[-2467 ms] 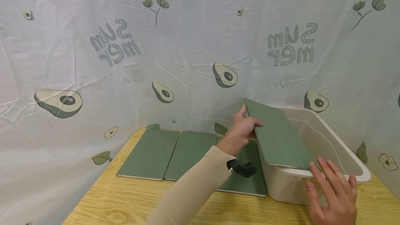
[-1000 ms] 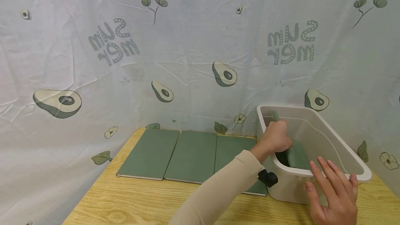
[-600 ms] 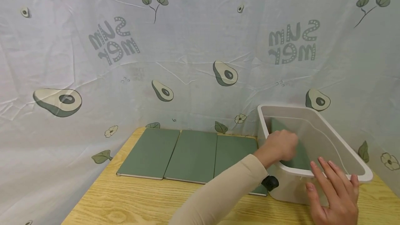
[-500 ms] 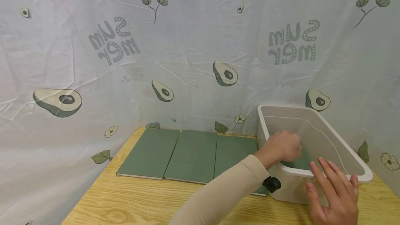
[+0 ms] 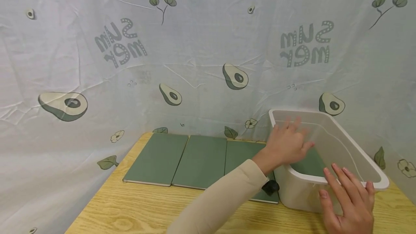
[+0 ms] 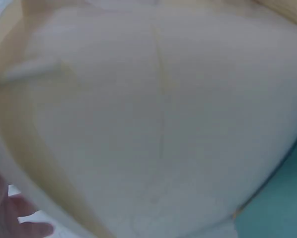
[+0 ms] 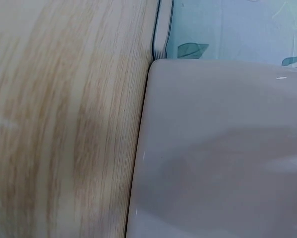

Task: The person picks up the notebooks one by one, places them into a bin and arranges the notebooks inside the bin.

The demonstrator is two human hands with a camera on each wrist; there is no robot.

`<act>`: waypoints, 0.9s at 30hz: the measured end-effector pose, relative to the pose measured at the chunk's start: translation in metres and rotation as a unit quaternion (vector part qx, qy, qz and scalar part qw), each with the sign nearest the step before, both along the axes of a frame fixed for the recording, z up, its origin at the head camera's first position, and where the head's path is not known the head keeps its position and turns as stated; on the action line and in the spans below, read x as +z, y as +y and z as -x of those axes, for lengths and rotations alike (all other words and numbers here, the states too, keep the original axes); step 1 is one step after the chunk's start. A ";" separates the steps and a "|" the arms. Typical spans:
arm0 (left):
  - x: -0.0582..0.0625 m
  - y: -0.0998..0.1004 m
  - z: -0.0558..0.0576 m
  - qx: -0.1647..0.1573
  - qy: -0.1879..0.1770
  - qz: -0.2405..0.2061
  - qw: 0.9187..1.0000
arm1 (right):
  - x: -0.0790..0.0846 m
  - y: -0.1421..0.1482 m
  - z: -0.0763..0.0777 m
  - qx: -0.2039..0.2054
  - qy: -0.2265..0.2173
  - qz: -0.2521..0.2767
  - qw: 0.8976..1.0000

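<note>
My left hand [image 5: 287, 142], blurred, is over the near left side of a white plastic bin [image 5: 354, 151], fingers spread and holding nothing. Below it a green hardcover notebook [image 5: 310, 161] lies inside the bin, partly hidden by the hand. In the left wrist view the notebook [image 6: 277, 198] shows at the lower right beside the pale bin wall [image 6: 153, 114]. My right hand [image 5: 351, 205] rests on the bin's near rim with its fingers extended, thumb against the outer wall. The right wrist view shows the bin's outside [image 7: 223, 148].
Left of the bin, three green notebooks lie side by side: a left one [image 5: 159, 158], a middle one [image 5: 203, 161] and a right one [image 5: 242, 154], partly under my forearm. They lie on a wood-grain table [image 5: 136, 208]. Behind hangs a white avocado-print sheet [image 5: 201, 46].
My left hand has carried a green notebook from above the rim down into the bin and let go. Its fingers have since spread, and it has risen slightly leftward. The right hand has stayed put.
</note>
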State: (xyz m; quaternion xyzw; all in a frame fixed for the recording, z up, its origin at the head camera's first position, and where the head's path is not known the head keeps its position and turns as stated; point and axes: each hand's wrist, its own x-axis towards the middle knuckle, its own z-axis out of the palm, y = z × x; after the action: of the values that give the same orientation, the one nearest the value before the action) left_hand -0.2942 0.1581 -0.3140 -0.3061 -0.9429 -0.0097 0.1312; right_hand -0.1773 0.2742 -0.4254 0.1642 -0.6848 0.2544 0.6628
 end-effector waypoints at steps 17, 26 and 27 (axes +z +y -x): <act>-0.009 -0.069 0.005 0.023 0.003 -0.069 0.997 | 0.001 -0.001 -0.002 -0.003 -0.001 0.012 1.000; -0.029 -0.127 0.012 0.044 -0.026 -0.082 0.995 | 0.001 -0.001 -0.003 -0.008 -0.012 0.015 1.000; -0.031 -0.133 0.012 0.051 -0.030 -0.079 0.995 | 0.000 -0.001 -0.003 -0.008 -0.012 0.015 1.000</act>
State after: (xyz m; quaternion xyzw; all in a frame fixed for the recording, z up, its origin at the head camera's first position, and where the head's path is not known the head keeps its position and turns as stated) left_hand -0.3066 0.0249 -0.3453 -0.2457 -0.9571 -0.0870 0.1269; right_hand -0.1745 0.2734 -0.4251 0.1460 -0.6901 0.2616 0.6588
